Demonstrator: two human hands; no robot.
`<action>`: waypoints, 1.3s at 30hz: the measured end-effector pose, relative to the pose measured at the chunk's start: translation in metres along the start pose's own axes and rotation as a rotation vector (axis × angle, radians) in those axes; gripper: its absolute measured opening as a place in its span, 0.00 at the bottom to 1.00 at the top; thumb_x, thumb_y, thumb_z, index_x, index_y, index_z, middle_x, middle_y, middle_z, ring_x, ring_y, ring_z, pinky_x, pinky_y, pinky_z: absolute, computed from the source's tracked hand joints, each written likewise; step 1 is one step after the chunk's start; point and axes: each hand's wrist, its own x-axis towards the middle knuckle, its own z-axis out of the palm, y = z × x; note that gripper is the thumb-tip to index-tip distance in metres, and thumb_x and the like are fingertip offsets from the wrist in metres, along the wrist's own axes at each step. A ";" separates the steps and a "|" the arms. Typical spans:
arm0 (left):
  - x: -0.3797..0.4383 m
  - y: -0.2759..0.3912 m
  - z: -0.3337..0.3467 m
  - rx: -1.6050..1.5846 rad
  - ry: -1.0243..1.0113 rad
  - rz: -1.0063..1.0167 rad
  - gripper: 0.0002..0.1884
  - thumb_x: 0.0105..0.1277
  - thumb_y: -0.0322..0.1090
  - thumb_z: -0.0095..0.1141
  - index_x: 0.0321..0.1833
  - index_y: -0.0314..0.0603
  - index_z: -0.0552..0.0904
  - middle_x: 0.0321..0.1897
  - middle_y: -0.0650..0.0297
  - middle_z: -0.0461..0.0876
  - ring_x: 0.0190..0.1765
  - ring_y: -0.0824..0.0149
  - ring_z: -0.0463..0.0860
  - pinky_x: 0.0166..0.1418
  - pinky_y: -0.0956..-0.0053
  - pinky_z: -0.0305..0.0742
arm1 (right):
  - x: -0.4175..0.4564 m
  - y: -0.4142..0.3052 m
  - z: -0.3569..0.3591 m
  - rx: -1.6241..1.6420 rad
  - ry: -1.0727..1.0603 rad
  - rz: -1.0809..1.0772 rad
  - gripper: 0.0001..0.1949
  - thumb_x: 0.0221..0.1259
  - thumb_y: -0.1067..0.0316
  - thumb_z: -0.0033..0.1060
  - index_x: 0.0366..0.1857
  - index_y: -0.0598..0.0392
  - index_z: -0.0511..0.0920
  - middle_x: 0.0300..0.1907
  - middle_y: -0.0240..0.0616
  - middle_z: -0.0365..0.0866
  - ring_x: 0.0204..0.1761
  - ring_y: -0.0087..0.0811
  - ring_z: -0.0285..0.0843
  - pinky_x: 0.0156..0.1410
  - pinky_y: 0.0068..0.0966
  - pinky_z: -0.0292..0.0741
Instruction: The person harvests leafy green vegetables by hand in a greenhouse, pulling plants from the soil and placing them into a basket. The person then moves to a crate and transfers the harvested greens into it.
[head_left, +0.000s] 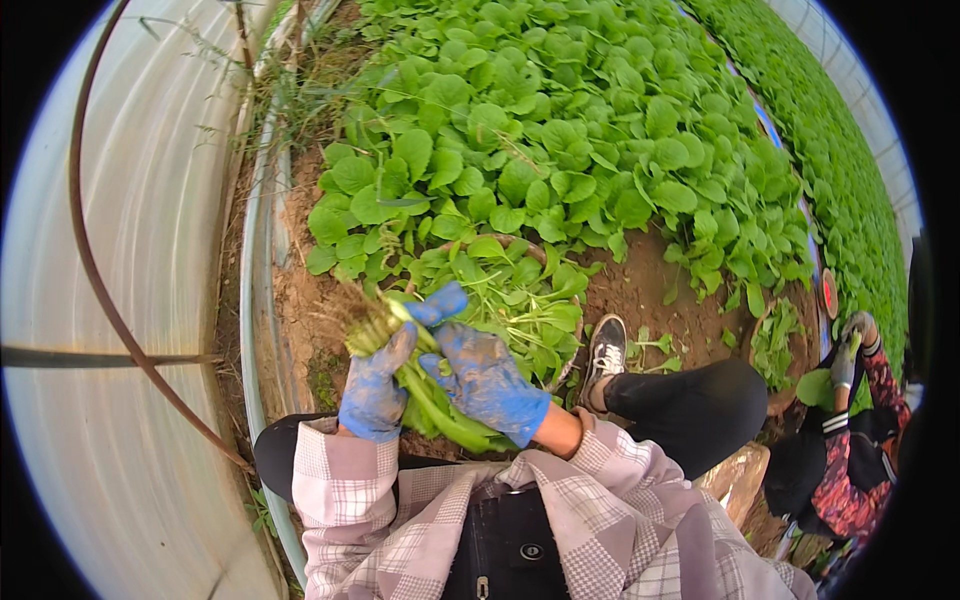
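My left hand (377, 390), in a soiled blue glove, grips a bunch of leafy greens (431, 401) below its root end. Brown, soil-covered roots (349, 315) point up and left, while the stalks and leaves hang down to the right. My right hand (491, 379), gloved alike, is curled against the stalks, with a bit of yellow-green at its fingertips. Part of its grip is hidden. Just beyond my hands stands a round basket (525, 246) heaped with loose picked greens (525, 300).
Dense green plants (555, 142) grow ahead. Plastic greenhouse sheeting (135, 285) and a curved pole (82, 202) are at left. Leaves lie on bare soil (637, 277) by my shoe (609, 349). At right, a co-worker's gloved hands (846, 360) hold greens near another basket (780, 345).
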 end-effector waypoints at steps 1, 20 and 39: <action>-0.005 0.000 -0.006 0.042 -0.097 0.010 0.19 0.64 0.40 0.62 0.53 0.36 0.79 0.61 0.43 0.76 0.70 0.48 0.70 0.73 0.50 0.64 | 0.000 -0.002 0.000 0.018 -0.042 0.010 0.19 0.65 0.61 0.57 0.57 0.59 0.71 0.45 0.52 0.77 0.42 0.54 0.78 0.43 0.44 0.74; 0.004 0.104 -0.007 0.465 0.348 0.622 0.11 0.70 0.36 0.59 0.46 0.36 0.77 0.23 0.66 0.72 0.25 0.73 0.70 0.36 0.75 0.71 | -0.164 0.202 0.156 -0.789 -0.655 -0.088 0.06 0.49 0.65 0.57 0.24 0.45 0.85 0.27 0.36 0.85 0.32 0.39 0.84 0.32 0.38 0.73; -0.029 0.096 -0.025 0.474 0.780 1.074 0.09 0.71 0.33 0.57 0.46 0.33 0.78 0.20 0.71 0.64 0.24 0.77 0.61 0.28 0.81 0.55 | -0.104 0.248 0.109 -0.756 -0.734 0.381 0.21 0.60 0.56 0.58 0.54 0.54 0.80 0.51 0.51 0.82 0.56 0.48 0.80 0.62 0.39 0.76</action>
